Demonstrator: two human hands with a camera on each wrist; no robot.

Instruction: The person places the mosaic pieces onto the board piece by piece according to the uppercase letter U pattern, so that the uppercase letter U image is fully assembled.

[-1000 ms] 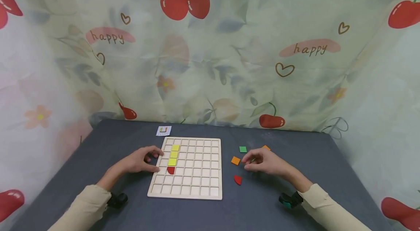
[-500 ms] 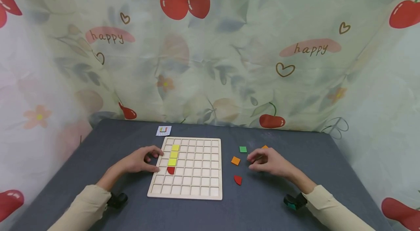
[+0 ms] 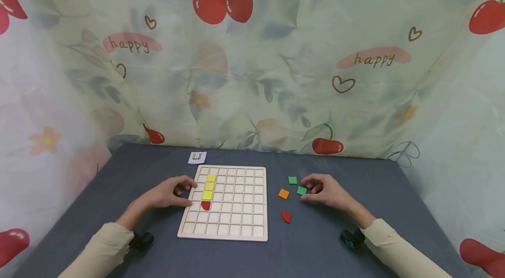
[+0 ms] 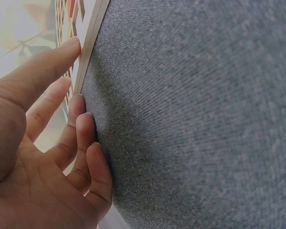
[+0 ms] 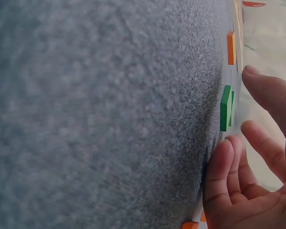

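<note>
Green square tile (image 3: 301,190) lies on grey cloth (image 3: 229,260) just beside right hand (image 3: 326,191), thumb and fingers parted; contact I cannot tell. Near: second green square (image 3: 292,180), orange square tile (image 3: 283,194). Left hand (image 3: 167,192), thumb and forefinger wide, touches pale wooden grid board (image 3: 236,217) bearing three yellow squares (image 3: 208,186), red quarter-circle piece (image 3: 206,205).

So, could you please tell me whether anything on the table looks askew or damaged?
Nothing looks damaged. The yellow tiles on the board form a neat column; the loose orange tile nearest the board lies slightly turned, which hardly seems odd.
</note>
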